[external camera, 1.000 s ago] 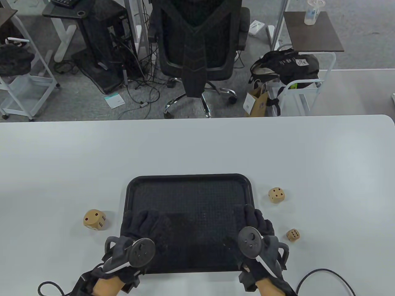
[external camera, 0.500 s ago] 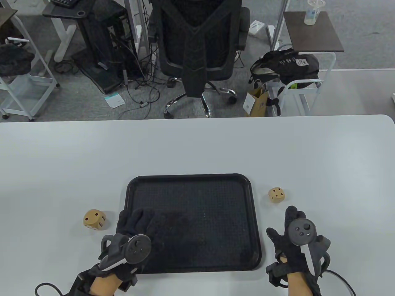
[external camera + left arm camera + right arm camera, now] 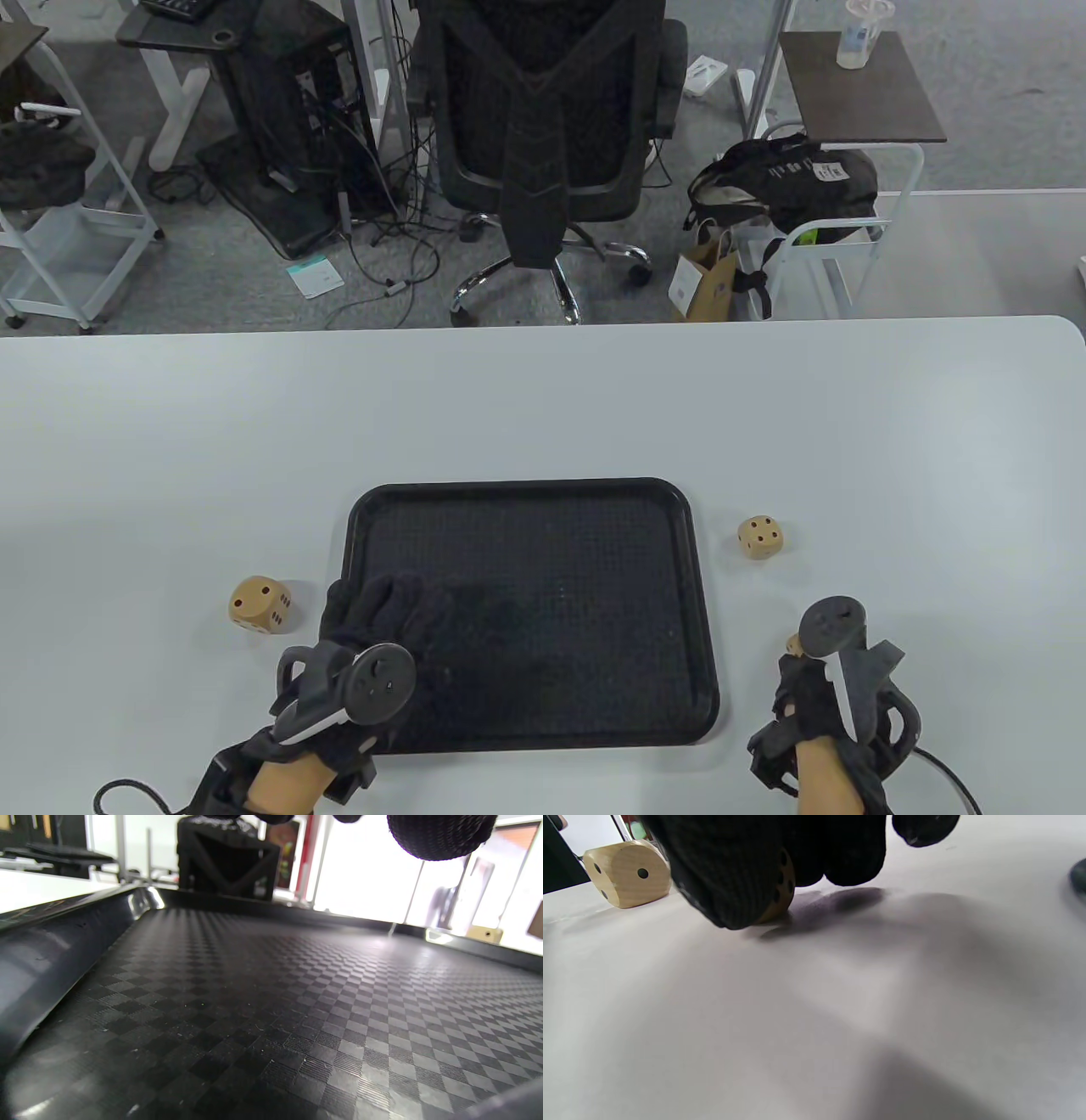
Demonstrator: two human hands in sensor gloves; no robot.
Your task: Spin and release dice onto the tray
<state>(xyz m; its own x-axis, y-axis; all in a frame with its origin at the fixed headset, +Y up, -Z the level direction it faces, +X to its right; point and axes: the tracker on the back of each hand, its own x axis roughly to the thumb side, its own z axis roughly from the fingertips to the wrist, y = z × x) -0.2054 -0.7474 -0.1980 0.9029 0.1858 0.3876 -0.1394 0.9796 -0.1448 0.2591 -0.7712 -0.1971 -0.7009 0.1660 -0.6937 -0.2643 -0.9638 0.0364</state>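
A black textured tray (image 3: 526,492) lies on the white table. My left hand (image 3: 382,607) rests flat on the tray's near left part, fingers relaxed and holding nothing; one fingertip (image 3: 441,834) shows above the tray floor (image 3: 297,1005). My right hand (image 3: 802,671) is on the table right of the tray, fingers curled over the small wooden die (image 3: 793,643). In the right wrist view the fingers (image 3: 729,870) wrap that small die (image 3: 782,887), which touches the table. A medium die (image 3: 760,538) (image 3: 628,872) sits farther back. A large die (image 3: 260,604) lies left of the tray.
An office chair (image 3: 551,127), a cart with a bag (image 3: 789,187) and desks stand beyond the table's far edge (image 3: 543,327). Glove cables (image 3: 942,764) trail at the near edge.
My right hand left the tray's right rim, moved right over the table and curled around the small die. My left hand shifted slightly left and stays on the tray.
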